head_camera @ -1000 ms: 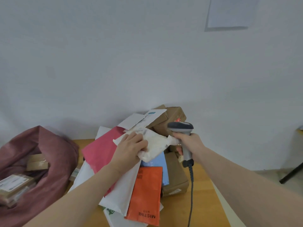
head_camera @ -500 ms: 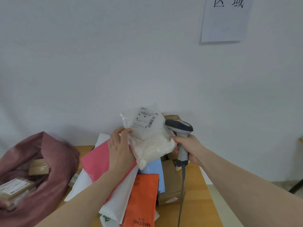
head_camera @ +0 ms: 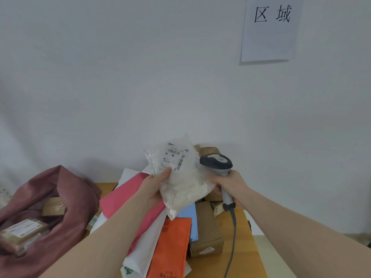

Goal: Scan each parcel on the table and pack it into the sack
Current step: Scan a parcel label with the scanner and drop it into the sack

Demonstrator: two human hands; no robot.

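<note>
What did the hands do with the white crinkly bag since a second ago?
The left hand lifted the clear bag parcel off the pile and turned it upright, label facing the person, beside the scanner. The right hand kept gripping the scanner. The sack and the other parcels stayed put.

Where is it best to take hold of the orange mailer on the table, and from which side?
Probably the orange mailer by its bare right long edge, coming from above: it lies flat, a white mailer overlaps its left edge, and its top tucks under the blue mailer.
</note>
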